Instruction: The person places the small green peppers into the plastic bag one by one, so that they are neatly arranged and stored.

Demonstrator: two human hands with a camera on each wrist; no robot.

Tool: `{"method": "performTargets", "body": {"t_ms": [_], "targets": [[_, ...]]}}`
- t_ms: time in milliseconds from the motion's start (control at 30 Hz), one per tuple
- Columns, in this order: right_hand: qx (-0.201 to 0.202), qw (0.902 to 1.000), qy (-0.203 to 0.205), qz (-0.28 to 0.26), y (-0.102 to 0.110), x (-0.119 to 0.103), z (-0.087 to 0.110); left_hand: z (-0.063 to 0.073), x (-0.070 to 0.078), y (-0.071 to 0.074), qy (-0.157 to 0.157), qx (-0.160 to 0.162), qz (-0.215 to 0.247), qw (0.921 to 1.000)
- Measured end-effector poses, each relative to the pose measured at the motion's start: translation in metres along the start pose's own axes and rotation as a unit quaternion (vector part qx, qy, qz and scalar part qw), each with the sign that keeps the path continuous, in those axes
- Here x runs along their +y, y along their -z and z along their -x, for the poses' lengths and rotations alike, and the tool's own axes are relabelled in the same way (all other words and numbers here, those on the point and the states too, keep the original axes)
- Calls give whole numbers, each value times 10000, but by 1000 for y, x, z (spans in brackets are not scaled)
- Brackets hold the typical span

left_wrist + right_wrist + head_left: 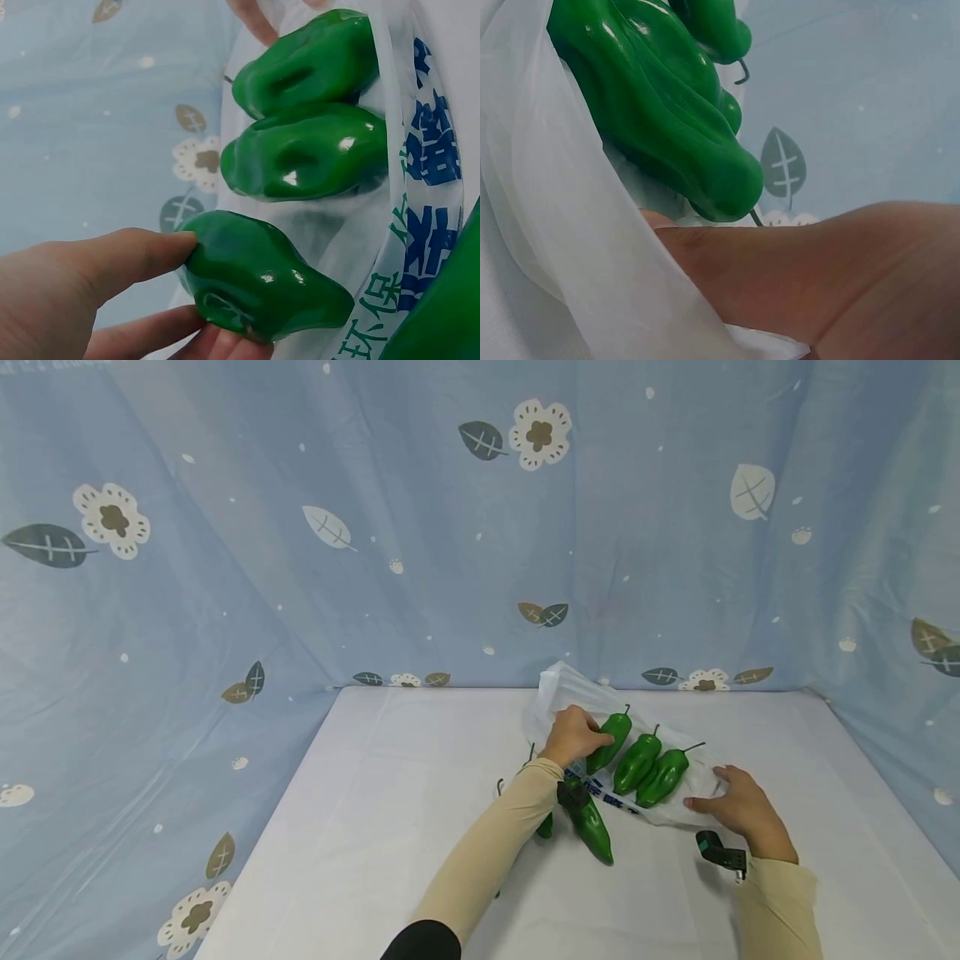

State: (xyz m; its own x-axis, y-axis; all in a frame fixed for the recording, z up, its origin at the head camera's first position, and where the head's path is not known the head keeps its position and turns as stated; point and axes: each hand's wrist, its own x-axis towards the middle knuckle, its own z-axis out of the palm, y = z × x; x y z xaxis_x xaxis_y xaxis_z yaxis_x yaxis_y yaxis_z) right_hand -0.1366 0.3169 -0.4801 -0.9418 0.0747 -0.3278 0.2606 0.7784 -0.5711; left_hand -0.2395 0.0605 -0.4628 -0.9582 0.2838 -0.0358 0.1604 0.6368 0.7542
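Observation:
My left hand (573, 735) pinches a glossy green pepper (251, 274) between thumb and fingers, over the white plastic bag (558, 693). Two more green peppers, one at the middle (637, 762) and one nearer the right hand (663, 778), lie side by side on the bag, stems pointing away. At the bag's right edge, my right hand (746, 810) holds the thin plastic with thumb and fingers. Part of its thumb is hidden behind the film in the right wrist view. Blue and green printing (431, 150) runs along the bag's near edge.
Below the bag, another green pepper (590, 831) lies on the white table (390, 777). Beside the left forearm shows part of one more pepper (545, 827), mostly covered by the sleeve. Stems peek out past that arm. A blue patterned curtain (420, 527) hangs behind the table.

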Motion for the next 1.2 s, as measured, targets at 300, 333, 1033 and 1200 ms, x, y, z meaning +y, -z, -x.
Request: {"method": "performTargets", "body": {"t_ms": [300,333,1033,1200], "targets": [[-6,10000,55,-21,0,1,0,-2,-2,-3,-76,-28,-90,9999],[1,10000,63,-14,0,1,0,-2,-2,-4,-60,-24,-104,9999],[58,9999,112,-9,-2,3,-1,-4,-2,-14,99,-54,-404,9991],[48,9999,121,-57,-1,3,0,-6,-1,-16,161,-113,-487,9986]]}}
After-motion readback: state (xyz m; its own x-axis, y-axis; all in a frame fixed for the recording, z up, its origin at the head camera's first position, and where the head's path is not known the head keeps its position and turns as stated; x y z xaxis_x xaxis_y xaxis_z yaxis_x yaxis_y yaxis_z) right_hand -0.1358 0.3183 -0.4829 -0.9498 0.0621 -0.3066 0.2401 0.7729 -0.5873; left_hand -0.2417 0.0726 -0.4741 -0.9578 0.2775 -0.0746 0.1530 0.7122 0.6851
